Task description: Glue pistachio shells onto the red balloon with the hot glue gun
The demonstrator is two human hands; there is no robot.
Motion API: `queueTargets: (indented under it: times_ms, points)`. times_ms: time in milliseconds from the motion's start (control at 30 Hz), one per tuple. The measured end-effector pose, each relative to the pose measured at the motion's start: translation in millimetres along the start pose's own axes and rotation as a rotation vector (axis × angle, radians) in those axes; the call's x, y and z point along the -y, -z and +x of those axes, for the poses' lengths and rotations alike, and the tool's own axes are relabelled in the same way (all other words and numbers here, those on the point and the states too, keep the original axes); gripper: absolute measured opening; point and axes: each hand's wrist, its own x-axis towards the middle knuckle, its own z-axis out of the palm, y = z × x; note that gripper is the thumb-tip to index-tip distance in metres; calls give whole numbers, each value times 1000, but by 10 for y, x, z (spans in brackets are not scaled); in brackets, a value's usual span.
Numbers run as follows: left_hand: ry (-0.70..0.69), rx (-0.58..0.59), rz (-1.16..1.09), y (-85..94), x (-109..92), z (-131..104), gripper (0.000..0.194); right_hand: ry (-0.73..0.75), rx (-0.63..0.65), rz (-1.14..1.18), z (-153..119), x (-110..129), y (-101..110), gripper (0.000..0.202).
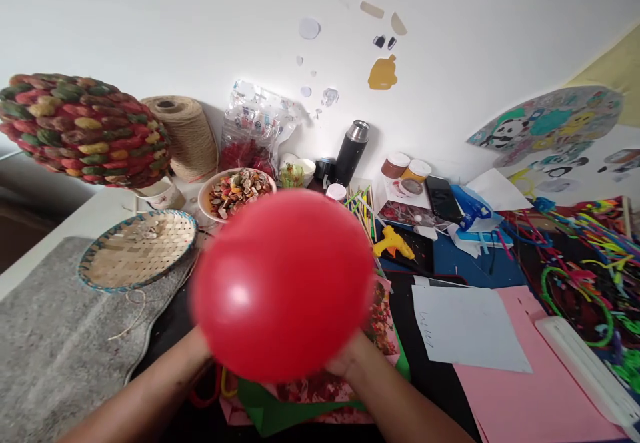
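A large inflated red balloon (pixel 285 283) fills the middle of the head view, slightly blurred. It is held up between my two hands over the table. My left hand (pixel 203 341) reaches to its lower left side and my right hand (pixel 345 357) to its lower right side. The balloon covers most of both hands, so the fingers are hidden behind it. Beneath lie pink paper with dark red and coloured specks (pixel 383 319) and a green sheet (pixel 280 413). Red scissor-like handles (pixel 205 396) show in part below my left wrist.
At left stand a woven basket tray (pixel 140 249), a knobbly multicoloured ball (pixel 85 129), a twine spool (pixel 183 136) and a bowl of dried pieces (pixel 237 193). A black flask (pixel 351 153), yellow glue gun (pixel 395 243), white paper (pixel 470 326) and pipe cleaners (pixel 590 249) lie behind and right.
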Motion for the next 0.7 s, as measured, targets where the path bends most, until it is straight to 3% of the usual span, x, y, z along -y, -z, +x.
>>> queueTargets:
  times_ms: [100, 267, 467, 700]
  points:
    - [20, 65, -41, -121, 167, -59, 27, -45, 32, 107, 64, 24, -15, 41]
    - [53, 118, -132, -368, 297, -169, 59, 27, 51, 194, 131, 79, -3, 42]
    - [108, 150, -221, -501, 258, -219, 56, 127, 99, 148, 120, 43, 8, 42]
    - [197, 137, -319, -489, 429, -264, 57, 193, 123, 62, 38, 70, 7, 41]
